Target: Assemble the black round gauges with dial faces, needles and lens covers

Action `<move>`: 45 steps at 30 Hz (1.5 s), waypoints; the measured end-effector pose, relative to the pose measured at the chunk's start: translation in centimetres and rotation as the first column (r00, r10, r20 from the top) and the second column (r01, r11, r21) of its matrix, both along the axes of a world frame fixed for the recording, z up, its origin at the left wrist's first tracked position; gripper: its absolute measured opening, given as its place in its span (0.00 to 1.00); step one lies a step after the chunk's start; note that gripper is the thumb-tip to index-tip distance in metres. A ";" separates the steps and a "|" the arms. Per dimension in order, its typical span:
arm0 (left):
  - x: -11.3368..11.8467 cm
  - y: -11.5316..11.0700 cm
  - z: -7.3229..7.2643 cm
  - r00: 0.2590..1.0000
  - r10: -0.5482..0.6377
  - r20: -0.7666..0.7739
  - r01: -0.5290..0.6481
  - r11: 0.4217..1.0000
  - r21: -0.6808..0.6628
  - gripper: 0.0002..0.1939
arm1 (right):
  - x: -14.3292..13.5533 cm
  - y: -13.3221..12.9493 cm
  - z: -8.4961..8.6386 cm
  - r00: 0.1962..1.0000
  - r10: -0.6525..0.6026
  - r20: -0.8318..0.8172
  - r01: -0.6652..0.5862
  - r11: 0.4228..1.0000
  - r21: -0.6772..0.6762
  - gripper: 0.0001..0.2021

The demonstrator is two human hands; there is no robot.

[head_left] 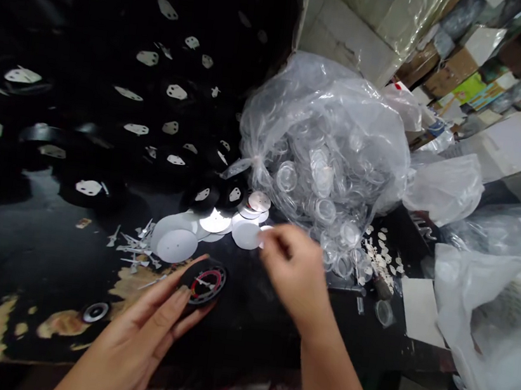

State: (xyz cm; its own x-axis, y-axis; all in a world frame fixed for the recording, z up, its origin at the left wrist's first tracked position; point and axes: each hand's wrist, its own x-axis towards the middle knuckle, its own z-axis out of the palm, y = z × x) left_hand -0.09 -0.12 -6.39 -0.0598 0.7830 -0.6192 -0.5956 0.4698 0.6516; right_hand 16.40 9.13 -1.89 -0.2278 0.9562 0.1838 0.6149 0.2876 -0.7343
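Observation:
My left hand (159,316) grips a round black dial (208,284) by its edge. The dial has a red ring and a small pale pointer on its face, and is tilted up over the table. To the right, my right hand (296,270) has its fingers pinched together at the edge of a white disc (263,236), partly hidden behind the fingertips. Beside those fingertips lies a heap of thin white and silvery discs (177,246), some with small holes. Small metal pointers (135,249) are scattered left of the discs, beyond my left hand.
A clear plastic bag (335,96) spills transparent round covers (326,210) at the back right. Black round parts with pale plates (88,188) fill the back left. A small black ring (96,312) lies near the worn front edge. White chips (381,256) and card (422,310) lie right.

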 end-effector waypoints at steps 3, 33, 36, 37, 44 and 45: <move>0.4 0.3 0.9 0.999 -0.006 0.046 0.006 1.000 0.009 0.25 | 1.2 4.3 -0.7 0.931 -0.338 0.140 0.316 0.935 0.161 0.07; -0.2 -1.0 -0.6 0.980 -0.079 -0.182 0.140 0.927 0.348 0.18 | -3.0 -5.4 -0.1 0.992 0.125 -0.034 -0.124 0.992 0.013 0.17; 0.2 -1.1 -0.4 0.962 -0.062 -0.266 0.163 0.911 0.379 0.18 | -3.6 -5.2 -0.5 0.992 0.064 0.109 -0.076 0.991 0.109 0.21; 0.2 -1.1 -0.4 0.955 -0.051 -0.292 0.165 0.910 0.381 0.18 | -3.8 -5.2 -0.8 0.989 0.060 0.135 -0.078 0.988 0.132 0.22; -0.4 -1.8 -0.3 0.845 -0.032 -0.534 0.274 0.884 0.379 0.17 | -4.5 -5.1 -2.1 0.993 0.104 0.054 -0.113 0.968 0.225 0.19; -0.6 -1.9 -0.4 0.820 -0.030 -0.571 0.297 0.876 0.381 0.17 | -4.5 -5.1 -2.2 0.993 0.111 0.037 -0.117 0.966 0.232 0.18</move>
